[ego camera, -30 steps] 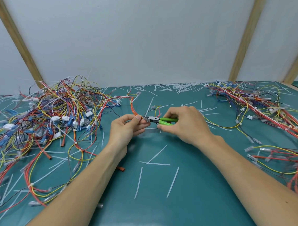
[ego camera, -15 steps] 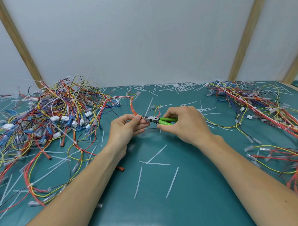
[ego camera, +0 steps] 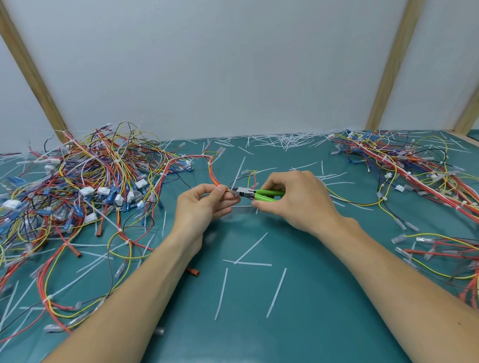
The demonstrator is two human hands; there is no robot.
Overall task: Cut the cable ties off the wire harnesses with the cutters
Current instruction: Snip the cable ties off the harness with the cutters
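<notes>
My left hand (ego camera: 204,207) pinches a red-and-orange wire harness (ego camera: 213,173) between thumb and fingers at the middle of the table. My right hand (ego camera: 294,203) grips the green-handled cutters (ego camera: 256,194), whose metal jaws point left and touch the harness right beside my left thumb. The spot under the jaws is too small to make out. The harness curves up and left from my fingers into the big pile.
A large tangle of coloured harnesses (ego camera: 76,188) with white and blue connectors fills the left. Another spread of harnesses (ego camera: 430,178) lies on the right. Several cut white tie strips (ego camera: 248,251) litter the green mat (ego camera: 267,331), many along the back wall.
Hardly anything differs: both hands hold the same position, with the cutter jaws still against the harness by my left thumb.
</notes>
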